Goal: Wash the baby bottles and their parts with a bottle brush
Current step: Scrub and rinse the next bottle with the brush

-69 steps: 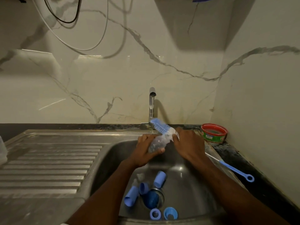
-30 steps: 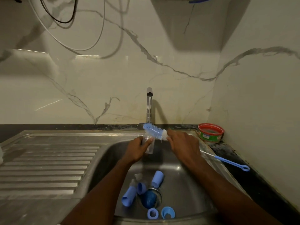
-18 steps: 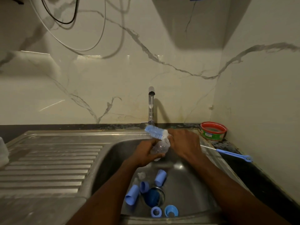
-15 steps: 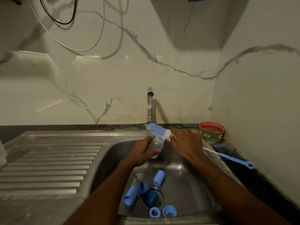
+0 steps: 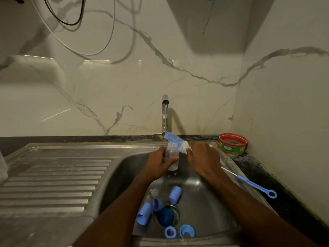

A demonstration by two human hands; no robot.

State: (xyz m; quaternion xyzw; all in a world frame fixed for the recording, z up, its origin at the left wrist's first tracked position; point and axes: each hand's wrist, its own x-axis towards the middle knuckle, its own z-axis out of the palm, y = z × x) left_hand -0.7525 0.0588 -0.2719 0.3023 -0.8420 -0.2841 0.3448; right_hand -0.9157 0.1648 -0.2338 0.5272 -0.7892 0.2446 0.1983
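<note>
marble-veined walls are backing a steel sink [image 5: 124,168] where the left hand [image 5: 158,164] is gripping a clear plastic baby bottle [image 5: 172,155] under the tap's [image 5: 165,114] thin stream; the right hand [image 5: 203,157] is clutching a blue-bristled bottle brush [image 5: 175,139], apparently resting across the bottle's mouth.

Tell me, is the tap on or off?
On: a thin stream of water falls from the tap past the bottle into the sink.

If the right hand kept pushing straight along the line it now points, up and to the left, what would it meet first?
The right hand already grips the bottle brush; going on, it would probably meet the clear bottle in the left hand, though depth is unclear; the tap stands behind.
</note>
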